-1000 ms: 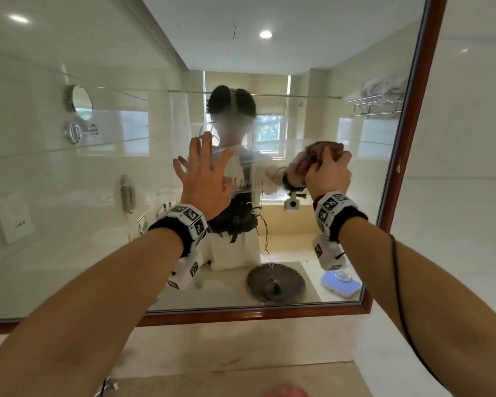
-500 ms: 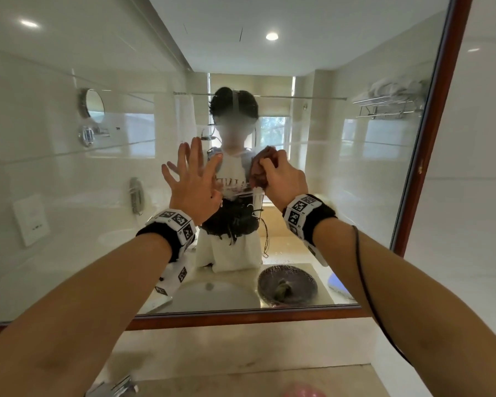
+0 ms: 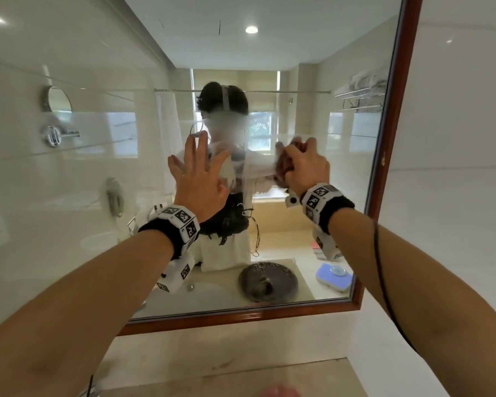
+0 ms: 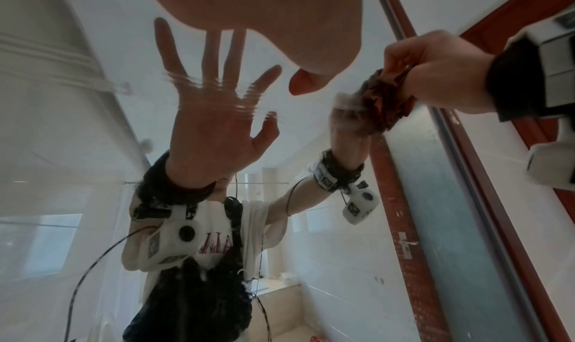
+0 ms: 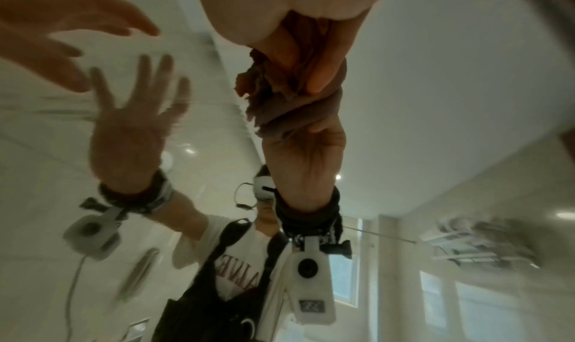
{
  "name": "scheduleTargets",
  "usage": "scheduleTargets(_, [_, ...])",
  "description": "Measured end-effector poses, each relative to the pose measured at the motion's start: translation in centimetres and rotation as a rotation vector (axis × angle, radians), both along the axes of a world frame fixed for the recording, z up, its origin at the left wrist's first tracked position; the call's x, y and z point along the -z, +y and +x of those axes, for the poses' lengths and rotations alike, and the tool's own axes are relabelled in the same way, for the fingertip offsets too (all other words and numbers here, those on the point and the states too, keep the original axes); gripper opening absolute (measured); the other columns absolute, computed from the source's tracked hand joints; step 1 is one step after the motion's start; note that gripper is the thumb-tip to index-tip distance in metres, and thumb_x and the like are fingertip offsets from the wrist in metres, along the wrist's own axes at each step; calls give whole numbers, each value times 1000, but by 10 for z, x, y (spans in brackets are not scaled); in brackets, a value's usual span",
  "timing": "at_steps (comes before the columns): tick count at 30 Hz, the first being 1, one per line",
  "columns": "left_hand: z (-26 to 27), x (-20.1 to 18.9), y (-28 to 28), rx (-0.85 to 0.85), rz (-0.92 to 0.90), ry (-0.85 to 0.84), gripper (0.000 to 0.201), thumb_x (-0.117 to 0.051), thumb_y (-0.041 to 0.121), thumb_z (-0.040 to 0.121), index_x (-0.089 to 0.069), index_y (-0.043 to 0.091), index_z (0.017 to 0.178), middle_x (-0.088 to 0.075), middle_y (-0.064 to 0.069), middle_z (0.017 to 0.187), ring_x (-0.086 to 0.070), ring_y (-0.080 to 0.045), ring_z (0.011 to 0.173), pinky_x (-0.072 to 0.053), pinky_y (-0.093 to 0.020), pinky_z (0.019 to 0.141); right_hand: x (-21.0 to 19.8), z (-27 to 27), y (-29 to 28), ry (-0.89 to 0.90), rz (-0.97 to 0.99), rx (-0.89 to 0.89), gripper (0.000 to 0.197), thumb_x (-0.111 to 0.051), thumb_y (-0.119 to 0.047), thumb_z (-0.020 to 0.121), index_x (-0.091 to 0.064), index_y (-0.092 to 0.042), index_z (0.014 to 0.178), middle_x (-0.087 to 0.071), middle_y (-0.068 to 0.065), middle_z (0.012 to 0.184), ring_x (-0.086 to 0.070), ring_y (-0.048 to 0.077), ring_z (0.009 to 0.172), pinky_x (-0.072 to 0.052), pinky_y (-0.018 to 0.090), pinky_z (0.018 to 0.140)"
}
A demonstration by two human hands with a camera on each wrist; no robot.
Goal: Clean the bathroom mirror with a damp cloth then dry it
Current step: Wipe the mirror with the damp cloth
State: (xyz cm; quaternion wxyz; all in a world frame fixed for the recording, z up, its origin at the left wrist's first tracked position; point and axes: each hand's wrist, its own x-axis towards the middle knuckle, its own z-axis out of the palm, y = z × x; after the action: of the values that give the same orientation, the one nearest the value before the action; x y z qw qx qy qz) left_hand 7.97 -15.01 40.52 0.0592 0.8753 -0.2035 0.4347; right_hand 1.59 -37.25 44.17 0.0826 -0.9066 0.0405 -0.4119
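Against mirror [image 3: 312,224], right hand [image 3: 307,167] gripping bunched cloth [image 3: 284,164] has swept back rightward; left hand [image 3: 199,179] stays splayed flat; wiping continues.

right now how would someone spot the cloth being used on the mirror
Find the big wood-framed mirror. Against its glass toward the right edge, the right hand grips a bunched reddish-brown cloth. The left hand beside it is spread and holds nothing.

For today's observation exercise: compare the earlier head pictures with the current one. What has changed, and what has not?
The right hand, gripping the cloth, swept left across the mirror, then back right. The left hand stayed spread flat on the glass. The grip on the cloth is unchanged.
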Motion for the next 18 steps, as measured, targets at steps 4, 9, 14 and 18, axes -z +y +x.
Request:
scheduleTargets(4, [-6,8,-14,-20,30,28,71,-51,40,93,-14,34,153,17,-12,164,13,-38,150,-4,-72,112,0,-8,-56,-49,205,152,37,-55,-10,81,-58,-20,117,-42,17,124,-59,42,90,-48,43,85])
scheduleTargets(9, [-11,13,-5,-37,3,64,75,-53,40,90,-13,35,152,19,-12,163,14,-38,150,-4,-73,113,9,-7,-69,-71,318,231,40,-51,-6,81,-53,-16,119,-42,19,122,-56,46,92,-49,47,85])
scheduleTargets(14, [-13,17,8,-40,-6,71,80,-56,39,87,-12,34,154,17,-12,163,12,-39,150,-5,-74,111,24,-11,-50,27,208,208,52,-54,-3,82,-43,-8,132,-42,21,127,-56,47,90,-47,47,80])
scheduleTargets(18, [-16,19,22,-59,-7,98,82,-53,39,88,-6,35,155,20,-12,163,14,-39,150,-5,-74,112,32,-9,-20,62,68,132,52,-56,-7,84,-43,-7,134,-43,23,127,-59,45,86,-48,46,76])
